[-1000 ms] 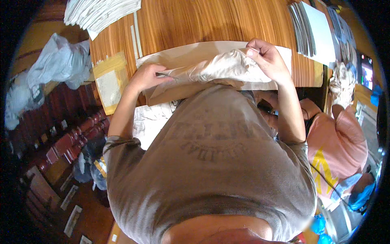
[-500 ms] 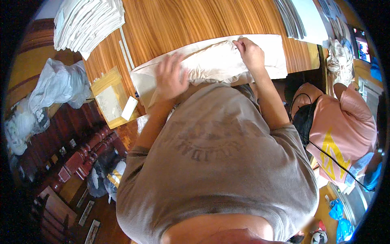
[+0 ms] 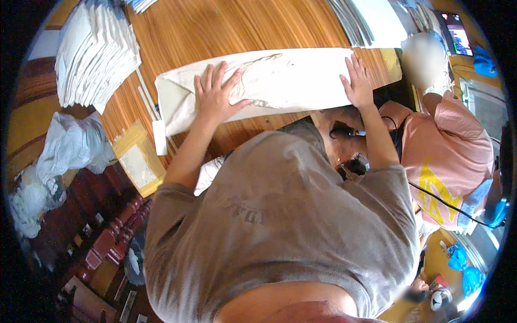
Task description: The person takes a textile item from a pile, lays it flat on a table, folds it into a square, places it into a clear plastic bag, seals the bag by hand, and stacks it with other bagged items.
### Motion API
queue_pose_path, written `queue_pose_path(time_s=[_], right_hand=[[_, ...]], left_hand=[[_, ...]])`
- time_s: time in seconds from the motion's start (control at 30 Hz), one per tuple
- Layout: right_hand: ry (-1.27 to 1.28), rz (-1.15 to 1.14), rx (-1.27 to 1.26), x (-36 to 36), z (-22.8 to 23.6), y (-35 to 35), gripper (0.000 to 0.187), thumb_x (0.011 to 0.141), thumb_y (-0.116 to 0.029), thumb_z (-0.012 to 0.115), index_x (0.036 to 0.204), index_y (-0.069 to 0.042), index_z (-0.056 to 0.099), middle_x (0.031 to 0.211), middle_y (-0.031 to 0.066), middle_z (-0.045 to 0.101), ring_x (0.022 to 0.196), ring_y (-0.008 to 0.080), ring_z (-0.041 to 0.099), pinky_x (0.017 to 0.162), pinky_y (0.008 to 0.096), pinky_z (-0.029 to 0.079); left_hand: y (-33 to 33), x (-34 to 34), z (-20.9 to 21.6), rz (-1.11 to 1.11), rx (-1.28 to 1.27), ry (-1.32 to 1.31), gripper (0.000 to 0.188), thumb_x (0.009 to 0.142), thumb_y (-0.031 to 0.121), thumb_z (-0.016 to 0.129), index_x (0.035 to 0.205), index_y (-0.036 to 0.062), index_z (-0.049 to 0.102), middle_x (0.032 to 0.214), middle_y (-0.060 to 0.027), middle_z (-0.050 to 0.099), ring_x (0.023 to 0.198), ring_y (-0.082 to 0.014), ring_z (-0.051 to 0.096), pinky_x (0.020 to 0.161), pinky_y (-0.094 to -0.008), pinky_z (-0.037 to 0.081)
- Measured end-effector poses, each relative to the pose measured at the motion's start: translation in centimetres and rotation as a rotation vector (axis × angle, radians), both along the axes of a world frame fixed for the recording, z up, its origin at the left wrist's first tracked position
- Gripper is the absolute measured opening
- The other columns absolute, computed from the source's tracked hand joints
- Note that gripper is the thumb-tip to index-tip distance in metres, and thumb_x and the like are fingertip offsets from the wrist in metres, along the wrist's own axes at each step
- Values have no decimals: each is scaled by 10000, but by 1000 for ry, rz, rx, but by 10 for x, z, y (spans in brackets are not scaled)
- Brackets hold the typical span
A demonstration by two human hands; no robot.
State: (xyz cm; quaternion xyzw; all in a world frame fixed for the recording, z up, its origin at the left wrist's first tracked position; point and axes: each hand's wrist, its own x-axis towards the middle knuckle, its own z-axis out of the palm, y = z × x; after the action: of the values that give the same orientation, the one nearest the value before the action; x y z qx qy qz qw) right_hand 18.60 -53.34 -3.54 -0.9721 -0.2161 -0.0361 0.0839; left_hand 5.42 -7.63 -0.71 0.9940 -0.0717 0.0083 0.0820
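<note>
A long, folded piece of white cloth [image 3: 296, 75] lies across the near side of the wooden table. It has creases around its middle and a diagonal fold at its left end. My left hand [image 3: 216, 97] rests on the cloth's left part, fingers spread, palm down. At the right end of the cloth, my right hand [image 3: 358, 83] lies flat with its fingers apart. Neither hand grips anything.
Stacked white folded cloths [image 3: 97, 56] stand at the table's [image 3: 231, 27] far left; grey-white ones [image 3: 353, 24] lie far right. A white card [image 3: 159, 138] and a tan taped patch [image 3: 138, 161] are at the left edge. A person in pink [image 3: 447, 145] sits close on the right.
The bunched cloth now lies flatter and spread out. My right hand has let go of its edge and moved right, opening flat. My left hand has settled on the cloth.
</note>
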Motion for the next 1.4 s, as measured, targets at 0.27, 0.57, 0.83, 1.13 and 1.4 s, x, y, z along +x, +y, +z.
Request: queue_pose_path(time_s=[0.27,0.57,0.83,1.13,1.4], right_hand=[[-74,-156,41,-68,8,26,657,1032,-507,519,1519,-67,488,1643,190,352,1538,457,231,1237,601,191],[141,332,167,-53,65,0,939,763,-379,807,1579,-153,401,1679,54,337,1569,321,249,1272,555,202],[81,615,257,-11,20,-20,644,753,-85,786,1376,-154,637,1522,-16,568,1374,270,534,1100,455,451],[298,405,731,-36,26,-49,247,895,-74,750,1140,-57,734,1075,85,759,990,243,687,914,371,529],[400,-2,732,50,43,102,378,1004,-370,638,1099,-15,724,1012,226,743,898,374,725,823,424,563]], left_hand=[[63,184,3,-272,320,-62,1019,765,704,747,1626,395,299,1725,-134,168,1583,-373,165,1269,-602,117],[-113,58,51,-223,-220,16,1164,652,550,896,1542,-9,396,1625,-274,314,1546,-433,233,1263,-606,148],[-226,-13,-28,-235,166,-181,730,894,286,702,1556,143,430,1658,-99,360,1539,-283,318,1250,-520,235],[-232,-65,4,-43,-797,214,413,1094,309,478,1405,59,584,1459,-166,581,1373,-289,529,1169,-455,371],[-144,17,16,734,-1189,417,580,1078,504,483,1183,-41,653,1107,-134,730,1010,-216,666,869,-376,506]])
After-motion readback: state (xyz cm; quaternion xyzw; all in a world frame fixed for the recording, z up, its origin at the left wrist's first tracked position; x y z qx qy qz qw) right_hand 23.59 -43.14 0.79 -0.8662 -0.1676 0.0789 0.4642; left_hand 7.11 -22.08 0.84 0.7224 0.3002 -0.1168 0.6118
